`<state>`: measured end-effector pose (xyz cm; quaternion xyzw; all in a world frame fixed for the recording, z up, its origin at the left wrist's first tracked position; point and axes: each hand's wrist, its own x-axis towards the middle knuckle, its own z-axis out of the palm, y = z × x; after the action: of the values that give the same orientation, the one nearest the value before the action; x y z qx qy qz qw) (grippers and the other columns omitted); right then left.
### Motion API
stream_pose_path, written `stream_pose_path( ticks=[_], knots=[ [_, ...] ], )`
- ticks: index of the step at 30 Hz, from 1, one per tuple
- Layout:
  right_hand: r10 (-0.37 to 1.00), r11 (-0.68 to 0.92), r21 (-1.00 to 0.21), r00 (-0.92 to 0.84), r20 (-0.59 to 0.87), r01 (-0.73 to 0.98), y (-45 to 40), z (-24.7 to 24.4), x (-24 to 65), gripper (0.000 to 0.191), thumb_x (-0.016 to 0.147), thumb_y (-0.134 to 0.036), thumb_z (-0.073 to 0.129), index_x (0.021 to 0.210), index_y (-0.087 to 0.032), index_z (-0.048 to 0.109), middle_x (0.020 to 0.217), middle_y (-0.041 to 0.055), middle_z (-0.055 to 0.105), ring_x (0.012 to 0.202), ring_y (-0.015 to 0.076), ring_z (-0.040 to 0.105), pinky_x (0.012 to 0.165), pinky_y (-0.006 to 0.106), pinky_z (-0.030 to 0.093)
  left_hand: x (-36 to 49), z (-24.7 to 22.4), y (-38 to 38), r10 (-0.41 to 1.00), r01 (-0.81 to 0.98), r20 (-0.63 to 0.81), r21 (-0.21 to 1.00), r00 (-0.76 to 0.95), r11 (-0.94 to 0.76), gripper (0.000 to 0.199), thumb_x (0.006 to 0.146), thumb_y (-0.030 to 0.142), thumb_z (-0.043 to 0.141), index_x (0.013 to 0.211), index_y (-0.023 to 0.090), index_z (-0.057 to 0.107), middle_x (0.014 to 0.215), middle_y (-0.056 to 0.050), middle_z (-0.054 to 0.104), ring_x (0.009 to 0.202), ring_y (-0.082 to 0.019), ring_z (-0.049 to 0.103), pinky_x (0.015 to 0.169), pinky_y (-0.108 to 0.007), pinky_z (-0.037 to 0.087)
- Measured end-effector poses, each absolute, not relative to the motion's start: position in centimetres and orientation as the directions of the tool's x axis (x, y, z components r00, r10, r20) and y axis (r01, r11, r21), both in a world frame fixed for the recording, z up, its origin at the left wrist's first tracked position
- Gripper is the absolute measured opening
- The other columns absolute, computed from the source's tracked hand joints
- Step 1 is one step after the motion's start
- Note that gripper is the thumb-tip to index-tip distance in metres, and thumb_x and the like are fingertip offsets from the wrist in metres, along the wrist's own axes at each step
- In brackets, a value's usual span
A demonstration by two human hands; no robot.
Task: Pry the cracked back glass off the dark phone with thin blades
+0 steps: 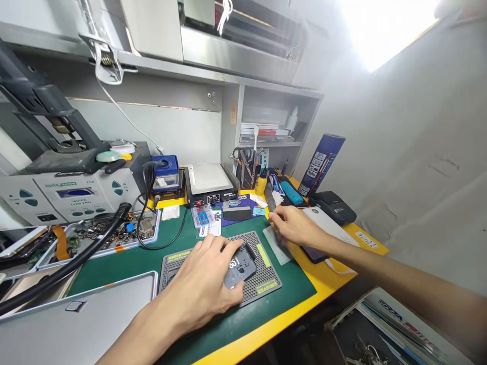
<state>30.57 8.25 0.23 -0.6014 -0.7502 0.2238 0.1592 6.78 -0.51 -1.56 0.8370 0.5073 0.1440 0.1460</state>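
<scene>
My left hand [209, 274] lies over a dark phone [243, 266] with its inner parts showing, fingers along the far edge and thumb at the near edge. Beneath the phone is a grey perforated mat [262, 281] with yellow-green labels. My right hand [291, 225] is to the right, above a pale cloth-like sheet [280, 248]. Its fingers are curled together, and what they hold, if anything, is hidden. Just beyond its fingertips is a narrow grey strip [270, 196]; whether they touch it I cannot tell.
A grey tray [114, 289] and a parts tray [152, 228] lie left, with a black hose [76, 263] across them. Behind stand a soldering station [83, 192], a hot plate [211, 180], a yellow bottle [261, 183] and a tool holder [247, 170]. A silver laptop-like slab [327, 228] lies right.
</scene>
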Motion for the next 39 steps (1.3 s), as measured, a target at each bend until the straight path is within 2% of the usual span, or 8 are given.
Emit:
stream_pose_path(
  ticks=[4,7,12,15,21,27,32,39],
  knots=[
    [0.968,0.242,-0.462,-0.244,0.057,0.853,9.2,1.2,30.8,0.027,0.087,-0.03,0.056,0.062,-0.018,0.058,0.065,0.0043,0.063,0.067,0.0182,0.059,0.058,0.026,0.034,6.6,-1.5,-0.4,0.889,0.808,0.067,0.39,0.453,-0.442,0.061,0.082,0.032,0.057,0.142,0.023,0.05,0.126,-0.01,0.057,0.113,-0.03,0.052,0.1,-0.05,0.045],
    [0.967,0.231,-0.493,-0.256,0.019,0.839,9.5,2.4,30.7,0.027,0.086,-0.034,0.058,0.064,-0.018,0.061,0.069,0.0049,0.066,0.068,0.0183,0.061,0.055,0.025,0.037,6.5,-1.5,-0.4,0.887,0.807,0.056,0.391,0.459,-0.442,0.064,0.083,0.034,0.056,0.145,0.023,0.046,0.131,-0.01,0.055,0.117,-0.03,0.049,0.103,-0.05,0.043],
    [0.866,0.115,-0.69,-0.412,-0.283,0.715,8.0,2.5,28.7,0.034,0.083,-0.047,0.063,0.073,-0.016,0.067,0.074,0.0063,0.071,0.058,0.0152,0.065,0.046,0.021,0.046,5.9,-1.6,-0.4,0.903,0.817,0.057,0.403,0.426,-0.412,0.068,0.085,0.044,0.056,0.145,0.013,0.044,0.128,-0.015,0.055,0.121,-0.032,0.048,0.105,-0.051,0.042],
    [0.819,0.056,-0.663,-0.414,-0.397,0.746,6.8,1.6,27.0,0.028,0.08,-0.04,0.066,0.065,-0.016,0.065,0.058,0.0034,0.067,0.044,0.0123,0.06,0.039,0.019,0.045,5.6,-1.5,-0.5,0.916,0.828,0.048,0.412,0.398,-0.381,0.066,0.085,0.046,0.058,0.143,0.017,0.047,0.122,-0.014,0.058,0.116,-0.032,0.051,0.1,-0.051,0.045],
    [0.766,-0.066,-0.632,-0.367,-0.528,0.772,7.0,0.5,25.2,0.011,0.07,-0.022,0.062,0.06,-0.017,0.061,0.06,0.0038,0.07,0.046,0.0162,0.066,0.04,0.022,0.054,5.6,-1.9,-0.7,0.919,0.832,0.045,0.408,0.392,-0.375,0.068,0.087,0.047,0.058,0.147,0.018,0.044,0.121,-0.014,0.061,0.114,-0.034,0.053,0.097,-0.051,0.048],
    [0.779,-0.038,-0.61,-0.36,-0.514,0.791,7.0,-0.1,25.0,0.012,0.072,-0.024,0.059,0.062,-0.019,0.056,0.056,0.0054,0.07,0.046,0.0201,0.069,0.035,0.022,0.05,5.7,-2.7,-0.4,0.898,0.82,0.086,0.38,0.431,-0.429,0.069,0.088,0.044,0.057,0.149,0.014,0.043,0.136,-0.012,0.06,0.121,-0.035,0.048,0.104,-0.053,0.043],
    [0.834,0.031,-0.586,-0.344,-0.431,0.81,6.5,-0.5,24.8,0.011,0.073,-0.022,0.057,0.063,-0.02,0.057,0.055,0.0059,0.07,0.046,0.0221,0.069,0.033,0.023,0.046,5.6,-2.7,-0.2,0.888,0.807,0.102,0.381,0.449,-0.452,0.067,0.087,0.043,0.059,0.145,0.012,0.046,0.134,-0.011,0.062,0.116,-0.034,0.05,0.099,-0.05,0.047],
    [0.751,-0.201,-0.702,-0.353,-0.559,0.684,7.2,0.2,25.4,0.011,0.07,-0.016,0.062,0.06,-0.018,0.059,0.062,0.0074,0.072,0.053,0.0224,0.071,0.044,0.028,0.058,5.4,-2.5,-0.2,0.9,0.824,0.1,0.37,0.425,-0.43,0.07,0.085,0.043,0.06,0.148,0.016,0.043,0.12,-0.012,0.063,0.111,-0.031,0.053,0.096,-0.048,0.048]
  ],
)
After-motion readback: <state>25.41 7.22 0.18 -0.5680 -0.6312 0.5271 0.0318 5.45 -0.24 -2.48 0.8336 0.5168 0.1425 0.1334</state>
